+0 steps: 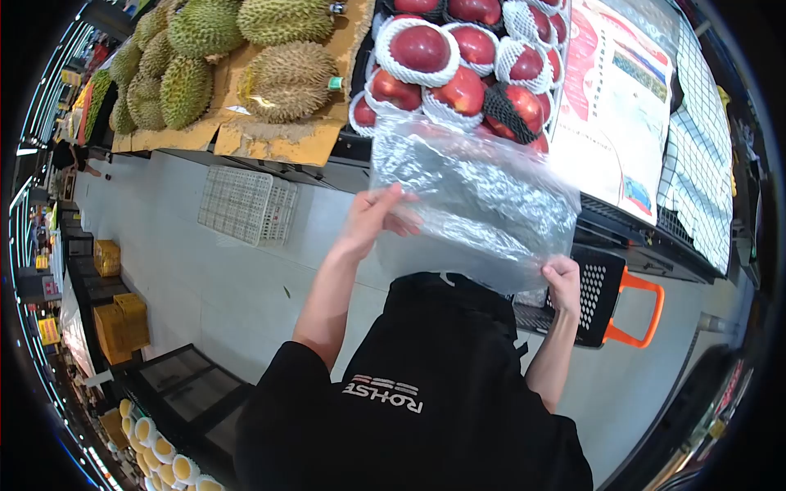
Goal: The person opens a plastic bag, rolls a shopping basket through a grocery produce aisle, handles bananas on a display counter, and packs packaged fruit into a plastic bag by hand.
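A clear plastic bag [491,192] is stretched out between my two hands in front of my body. My left hand [377,217] grips its left side, the thumb on top and the fingers partly behind the film. On the lower right corner, my right hand [562,282] is closed in a fist around the plastic. Just beyond the bag lie red apples [419,49] in white foam nets, one in a dark net [512,114]. The bag's upper edge overlaps the nearest fruit.
Durians [286,82] lie on cardboard at the upper left. White and pink printed sacks [614,98] rest right of the apples. A black basket with an orange handle [643,307] stands at my right. A pale plastic crate [246,204] sits on the floor; yellow fruit [164,450] is at lower left.
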Tool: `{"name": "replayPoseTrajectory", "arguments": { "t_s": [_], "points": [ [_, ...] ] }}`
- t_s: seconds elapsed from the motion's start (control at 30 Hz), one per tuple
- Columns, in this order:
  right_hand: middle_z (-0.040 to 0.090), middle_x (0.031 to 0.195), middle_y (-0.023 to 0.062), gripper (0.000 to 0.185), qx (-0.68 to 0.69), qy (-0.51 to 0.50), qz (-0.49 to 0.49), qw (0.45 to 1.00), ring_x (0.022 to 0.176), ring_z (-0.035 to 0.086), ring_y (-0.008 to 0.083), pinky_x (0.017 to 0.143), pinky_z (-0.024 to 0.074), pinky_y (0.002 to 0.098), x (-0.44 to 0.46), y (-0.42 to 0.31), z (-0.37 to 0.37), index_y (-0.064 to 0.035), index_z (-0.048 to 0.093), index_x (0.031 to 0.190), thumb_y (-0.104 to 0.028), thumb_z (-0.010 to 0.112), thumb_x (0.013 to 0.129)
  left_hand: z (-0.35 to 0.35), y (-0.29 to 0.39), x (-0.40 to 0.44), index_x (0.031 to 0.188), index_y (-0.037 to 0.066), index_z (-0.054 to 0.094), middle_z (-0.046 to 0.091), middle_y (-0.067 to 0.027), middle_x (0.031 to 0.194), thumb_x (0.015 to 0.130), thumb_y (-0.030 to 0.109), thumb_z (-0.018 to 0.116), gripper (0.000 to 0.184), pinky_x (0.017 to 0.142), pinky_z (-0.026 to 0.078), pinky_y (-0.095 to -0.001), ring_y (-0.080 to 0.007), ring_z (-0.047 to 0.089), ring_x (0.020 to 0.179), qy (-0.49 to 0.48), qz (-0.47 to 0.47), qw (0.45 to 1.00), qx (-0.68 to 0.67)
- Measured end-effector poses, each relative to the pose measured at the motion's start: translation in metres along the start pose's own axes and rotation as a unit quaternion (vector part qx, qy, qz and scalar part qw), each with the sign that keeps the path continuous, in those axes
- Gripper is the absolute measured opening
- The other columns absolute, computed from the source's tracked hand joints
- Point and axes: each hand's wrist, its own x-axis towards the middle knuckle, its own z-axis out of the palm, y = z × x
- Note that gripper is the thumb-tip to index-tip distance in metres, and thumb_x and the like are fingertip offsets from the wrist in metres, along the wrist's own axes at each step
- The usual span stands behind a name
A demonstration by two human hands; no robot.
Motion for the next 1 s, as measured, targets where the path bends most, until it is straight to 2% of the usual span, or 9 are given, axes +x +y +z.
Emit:
{"name": "replayPoseTrajectory", "arguments": {
  "t_s": [0.3, 0.37, 0.4, 0.5, 0.57, 0.7, 0.73, 0.83, 1.0],
  "points": [
    [0.058, 0.075, -0.0045, 0.007, 0.111, 0.107, 0.054, 0.986, 0.068, 0.052, 0.0043, 0.066, 0.044, 0.0215, -0.011, -0.006, 0.031, -0.0069, 0.061, 0.091, -0.013, 0.063, 0.095, -0.019, -0.082, -0.016, 0.112, -0.004, 0.065, 0.071, -0.014, 0.091, 0.098, 0.042, 0.054, 0.049, 0.087, 0.051, -0.0355, -0.0225, 0.068, 0.093, 0.028, 0.038, 0.988, -0.145],
    [0.057, 0.075, -0.005, 0.008, 0.152, 0.14, 0.058, 0.977, 0.068, 0.052, 0.004, 0.065, 0.0437, 0.0211, -0.013, -0.005, 0.035, -0.007, 0.06, 0.091, -0.013, 0.062, 0.096, -0.03, -0.115, -0.018, 0.105, -0.003, 0.068, 0.071, -0.0106, 0.094, 0.098, 0.034, 0.057, 0.039, 0.089, 0.046, -0.0332, -0.0168, 0.065, 0.092, 0.013, 0.015, 0.996, 0.092],
    [0.058, 0.075, -0.0044, 0.008, 0.158, 0.161, 0.061, 0.972, 0.068, 0.052, 0.0039, 0.065, 0.0437, 0.021, -0.013, -0.006, 0.036, -0.0068, 0.06, 0.091, -0.013, 0.061, 0.096, -0.029, -0.121, -0.019, 0.105, -0.003, 0.068, 0.071, -0.0106, 0.094, 0.098, 0.034, 0.057, 0.039, 0.089, 0.046, -0.0332, -0.0168, 0.065, 0.092, 0.0, 0.01, 0.996, 0.094],
    [0.061, 0.077, -0.0029, 0.009, 0.145, 0.2, 0.062, 0.967, 0.068, 0.054, 0.004, 0.066, 0.0438, 0.0206, -0.023, -0.001, 0.027, -0.0054, 0.061, 0.094, -0.014, 0.06, 0.097, -0.03, -0.134, -0.015, 0.099, -0.001, 0.07, 0.07, -0.0062, 0.087, 0.097, 0.026, 0.059, 0.029, 0.083, 0.045, -0.0307, -0.0129, 0.062, 0.084, -0.053, -0.03, 0.985, 0.161],
    [0.062, 0.075, -0.0024, 0.009, 0.06, 0.228, 0.061, 0.97, 0.067, 0.055, 0.0039, 0.066, 0.0438, 0.0202, -0.031, 0.001, 0.026, -0.0049, 0.061, 0.095, -0.014, 0.06, 0.097, -0.031, -0.135, -0.01, 0.097, 0.0, 0.07, 0.066, -0.0025, 0.074, 0.097, 0.023, 0.059, 0.026, 0.073, 0.045, -0.0268, -0.0102, 0.057, 0.07, 0.015, 0.002, 0.997, 0.079],
    [0.061, 0.073, -0.0027, 0.036, 0.001, 0.287, 0.049, 0.957, 0.068, 0.054, 0.0028, 0.066, 0.0414, 0.0187, -0.048, 0.012, 0.037, -0.0008, 0.053, 0.13, -0.012, 0.06, 0.097, -0.03, -0.122, 0.012, 0.102, 0.0, 0.069, 0.057, 0.0019, 0.063, 0.097, 0.02, 0.06, 0.023, 0.063, 0.044, -0.0237, -0.0064, 0.05, 0.058, 0.063, -0.023, 0.997, 0.049],
    [0.06, 0.07, -0.0022, 0.054, -0.019, 0.303, 0.061, 0.951, 0.068, 0.054, 0.0035, 0.067, 0.0411, 0.0191, -0.053, 0.013, 0.04, -0.0013, 0.038, 0.145, -0.012, 0.06, 0.096, -0.026, -0.122, 0.017, 0.108, -0.001, 0.066, 0.054, 0.003, 0.062, 0.096, 0.02, 0.061, 0.024, 0.058, 0.042, -0.0233, -0.0049, 0.047, 0.055, 0.105, -0.019, 0.993, 0.045],
    [0.062, 0.078, -0.0034, 0.048, -0.026, 0.314, 0.082, 0.945, 0.071, 0.055, 0.0035, 0.071, 0.0417, 0.0191, -0.07, 0.018, 0.048, -0.0034, 0.048, 0.14, -0.01, 0.062, 0.095, -0.023, -0.127, 0.027, 0.125, -0.002, 0.057, 0.046, 0.0054, 0.058, 0.096, 0.018, 0.062, 0.036, 0.051, 0.038, -0.0243, -0.0032, 0.042, 0.052, 0.121, -0.049, 0.99, 0.044],
    [0.064, 0.117, 0.0103, 0.067, -0.202, 0.113, 0.12, 0.965, 0.101, 0.06, 0.0188, 0.096, 0.0459, 0.0324, -0.111, 0.021, 0.044, -0.0066, 0.051, 0.139, -0.01, 0.078, 0.077, -0.028, -0.141, 0.042, 0.131, 0.002, 0.054, 0.041, 0.0053, 0.056, 0.095, 0.018, 0.062, 0.04, 0.05, 0.037, -0.0255, -0.006, 0.039, 0.05, 0.165, -0.165, 0.972, -0.029]
  ]
}}
